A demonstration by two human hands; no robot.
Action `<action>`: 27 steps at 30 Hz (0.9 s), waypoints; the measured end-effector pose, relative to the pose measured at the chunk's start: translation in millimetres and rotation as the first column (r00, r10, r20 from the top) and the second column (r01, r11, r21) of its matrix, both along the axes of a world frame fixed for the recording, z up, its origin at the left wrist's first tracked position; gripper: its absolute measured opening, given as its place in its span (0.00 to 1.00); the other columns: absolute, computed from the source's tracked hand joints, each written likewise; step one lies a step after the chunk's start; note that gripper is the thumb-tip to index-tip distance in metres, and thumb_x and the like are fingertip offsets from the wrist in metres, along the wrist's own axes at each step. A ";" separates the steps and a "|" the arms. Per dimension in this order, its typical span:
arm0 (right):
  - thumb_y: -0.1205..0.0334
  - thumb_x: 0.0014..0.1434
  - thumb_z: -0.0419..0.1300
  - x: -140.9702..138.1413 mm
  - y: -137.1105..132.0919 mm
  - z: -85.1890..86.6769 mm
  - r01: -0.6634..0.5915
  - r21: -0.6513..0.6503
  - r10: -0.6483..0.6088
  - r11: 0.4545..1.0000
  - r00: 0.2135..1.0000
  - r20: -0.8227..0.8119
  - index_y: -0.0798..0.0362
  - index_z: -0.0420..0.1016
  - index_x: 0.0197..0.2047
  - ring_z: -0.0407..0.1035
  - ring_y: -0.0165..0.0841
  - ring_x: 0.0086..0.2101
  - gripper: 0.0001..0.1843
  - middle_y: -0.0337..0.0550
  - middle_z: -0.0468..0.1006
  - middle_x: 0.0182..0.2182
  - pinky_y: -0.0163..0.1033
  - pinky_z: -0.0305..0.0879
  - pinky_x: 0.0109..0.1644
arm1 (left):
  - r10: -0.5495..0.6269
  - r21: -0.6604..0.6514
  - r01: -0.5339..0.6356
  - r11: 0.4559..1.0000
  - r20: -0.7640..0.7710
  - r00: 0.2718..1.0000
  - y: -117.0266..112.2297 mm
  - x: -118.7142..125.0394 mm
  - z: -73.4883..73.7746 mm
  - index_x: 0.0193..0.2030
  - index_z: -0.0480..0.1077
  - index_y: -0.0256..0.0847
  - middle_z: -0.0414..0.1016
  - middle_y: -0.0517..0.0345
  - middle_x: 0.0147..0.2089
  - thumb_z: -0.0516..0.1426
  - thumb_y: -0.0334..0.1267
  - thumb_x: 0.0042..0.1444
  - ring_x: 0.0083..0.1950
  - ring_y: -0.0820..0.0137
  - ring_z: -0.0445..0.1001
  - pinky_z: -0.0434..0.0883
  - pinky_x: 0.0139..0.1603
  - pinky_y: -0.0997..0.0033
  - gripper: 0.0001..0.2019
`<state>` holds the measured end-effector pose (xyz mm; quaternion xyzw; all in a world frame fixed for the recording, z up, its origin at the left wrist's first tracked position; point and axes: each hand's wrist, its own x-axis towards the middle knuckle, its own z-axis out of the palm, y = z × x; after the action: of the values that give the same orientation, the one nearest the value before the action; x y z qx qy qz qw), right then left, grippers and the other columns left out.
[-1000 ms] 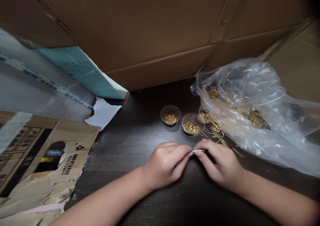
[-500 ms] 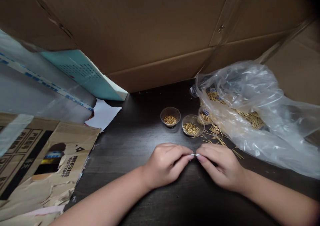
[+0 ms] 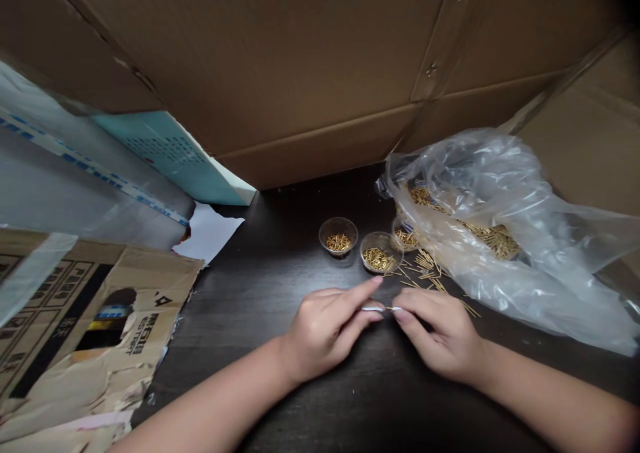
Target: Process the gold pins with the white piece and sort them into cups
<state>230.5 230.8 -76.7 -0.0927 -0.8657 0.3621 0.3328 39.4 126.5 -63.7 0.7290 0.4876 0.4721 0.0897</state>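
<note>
Pinching a slim silvery-white pin (image 3: 374,309) from both sides, level and just in front of the cups. My left hand (image 3: 325,333) closes on one end, with its index finger (image 3: 360,291) lifted off and pointing up and away. My right hand (image 3: 437,329) closes on the other end between thumb and fingertips. The fingers hide the exact contact points, and both hands sit low over the dark wood table (image 3: 250,399).

Working left to right: a torn, flattened printed carton (image 3: 115,319) with Chinese lettering overlaps the table's left edge. Behind it lies a clear plastic sheet (image 3: 75,166) edged with blue-and-white tape, then a teal printed board (image 3: 170,156). A white paper scrap (image 3: 207,236) pokes out at the table's back-left corner. A brown cardboard flap (image 3: 300,59) hangs across the whole back edge.

Mid-table, a small clear cup (image 3: 339,245) holds short gold pins (image 3: 339,242). A second clear cup (image 3: 381,253), also holding gold pins, stands just right of it and nearer my hands. A third clear cup (image 3: 404,234) sits against a clear plastic bag (image 3: 525,259), which holds a long heap of gold pins (image 3: 493,239). Loose gold pins (image 3: 425,269) lie scattered on the table, just beyond my right hand and partly along the bag's edge.
</note>
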 end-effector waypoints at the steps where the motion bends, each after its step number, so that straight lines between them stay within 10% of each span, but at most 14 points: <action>1: 0.72 0.68 0.54 0.6 0.9 0.0 0.011 -0.003 -0.011 1.000 1.000 -0.007 0.53 0.71 0.38 0.66 0.30 0.25 0.08 0.39 0.71 0.26 0.36 0.64 0.30 | 0.001 0.014 -0.001 1.000 -0.008 1.000 0.1 -2.0 3.5 0.64 0.66 0.35 0.85 0.52 0.42 0.59 0.26 0.64 0.38 0.70 0.83 0.79 0.43 0.72 0.21; 9: 0.69 0.68 0.54 0.1 4.2 -3.8 0.076 -0.062 -0.077 0.995 0.997 -0.015 0.53 0.70 0.36 0.66 0.28 0.25 0.08 0.38 0.70 0.25 0.34 0.63 0.30 | 0.253 -0.239 -0.220 0.946 0.118 0.960 18.3 -29.7 45.8 0.46 0.67 0.38 0.73 0.62 0.30 0.47 0.30 0.71 0.24 0.78 0.73 0.71 0.27 0.78 0.08; 13: 0.68 0.69 0.54 1.0 4.5 -5.3 0.077 -0.109 -0.080 0.991 0.997 -0.024 0.53 0.71 0.36 0.67 0.29 0.24 0.09 0.37 0.71 0.25 0.34 0.63 0.29 | 0.213 -0.226 -0.267 0.937 -0.235 0.948 41.0 -54.9 69.5 0.43 0.68 0.38 0.75 0.57 0.37 0.47 0.26 0.67 0.31 0.73 0.73 0.71 0.35 0.73 0.10; 19: 0.69 0.69 0.55 1.7 4.2 -8.9 0.088 -0.121 -0.104 0.989 0.986 -0.132 0.52 0.74 0.43 0.71 0.29 0.26 0.07 0.39 0.75 0.28 0.34 0.68 0.30 | 0.022 -0.395 -0.463 0.794 -0.741 0.671 73.5 -62.3 90.4 0.42 0.75 0.40 0.79 0.50 0.41 0.52 0.33 0.63 0.40 0.60 0.78 0.71 0.37 0.65 0.09; 27: 0.72 0.67 0.56 2.5 2.4 -6.8 0.046 -0.120 -0.070 0.992 0.976 -0.206 0.52 0.76 0.47 0.74 0.30 0.29 0.10 0.41 0.78 0.30 0.35 0.71 0.33 | -0.159 -0.469 -0.568 0.676 -0.846 0.509 106.1 -32.7 96.0 0.31 0.81 0.37 0.82 0.43 0.32 0.64 0.31 0.54 0.38 0.54 0.81 0.73 0.37 0.64 0.03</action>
<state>233.0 233.1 -83.5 -0.0980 -0.8006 0.4091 0.4267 6.7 232.6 32.3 0.6967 0.6987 -0.1538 0.0525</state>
